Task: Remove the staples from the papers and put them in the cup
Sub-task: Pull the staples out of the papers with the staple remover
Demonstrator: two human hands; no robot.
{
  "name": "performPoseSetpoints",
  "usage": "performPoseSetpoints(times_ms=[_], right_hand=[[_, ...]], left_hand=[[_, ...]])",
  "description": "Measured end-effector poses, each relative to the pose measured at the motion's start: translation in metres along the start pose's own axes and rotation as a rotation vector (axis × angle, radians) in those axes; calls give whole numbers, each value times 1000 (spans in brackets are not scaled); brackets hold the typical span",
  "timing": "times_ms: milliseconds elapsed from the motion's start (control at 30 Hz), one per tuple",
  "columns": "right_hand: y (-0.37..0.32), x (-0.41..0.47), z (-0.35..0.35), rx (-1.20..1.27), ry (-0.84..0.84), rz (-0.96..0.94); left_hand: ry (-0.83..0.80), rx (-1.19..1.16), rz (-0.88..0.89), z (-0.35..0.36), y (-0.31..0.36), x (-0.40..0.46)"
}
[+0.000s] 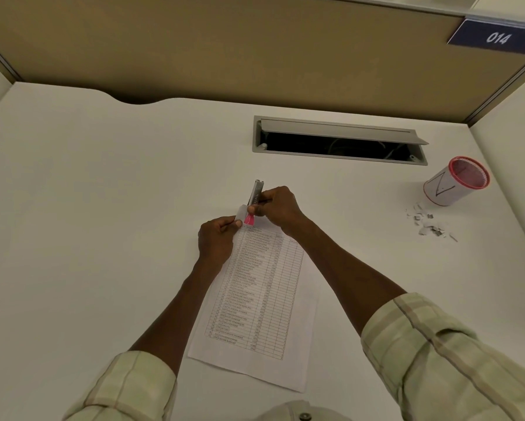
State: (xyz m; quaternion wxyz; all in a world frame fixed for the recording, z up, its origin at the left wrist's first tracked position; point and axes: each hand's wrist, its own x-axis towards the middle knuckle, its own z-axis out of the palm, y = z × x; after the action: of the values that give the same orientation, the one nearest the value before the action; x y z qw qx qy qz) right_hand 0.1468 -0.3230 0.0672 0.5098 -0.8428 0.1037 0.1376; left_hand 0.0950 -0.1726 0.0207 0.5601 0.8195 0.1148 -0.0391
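Item: papers [264, 299], a printed table of rows and columns, lying flat on the white table [88, 208] between my forearms; print too small to read. Far left corner is lifted off the table.

Item: my left hand [217, 241], fingers [235, 222] pinched shut on that lifted corner.

Item: my right hand [277, 208], fingers closed around a staple remover [256, 194], metal with a pink end, its pink end touching the held corner just beside my left fingertips. Lettering on the metal is blurred.

Item: cup [455, 182], red mesh with a white paper wrap, well apart at the far right of the table; a hand-drawn mark on the wrap, perhaps a "Z".

Item: staples and paper scraps [431, 223], loose on the table just in front of the cup.

Item: blue plate [496, 38] on the partition, reading "014".

Item: open cable tray [340, 141], beyond my hands.
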Motion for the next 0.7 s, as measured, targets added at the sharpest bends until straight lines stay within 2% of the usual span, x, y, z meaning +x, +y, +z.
performPoseSetpoints(times_ms=[700], right_hand=[[3,3,3,3,30,-16]], left_hand=[[-2,-24,-10,-1,-1,-1]])
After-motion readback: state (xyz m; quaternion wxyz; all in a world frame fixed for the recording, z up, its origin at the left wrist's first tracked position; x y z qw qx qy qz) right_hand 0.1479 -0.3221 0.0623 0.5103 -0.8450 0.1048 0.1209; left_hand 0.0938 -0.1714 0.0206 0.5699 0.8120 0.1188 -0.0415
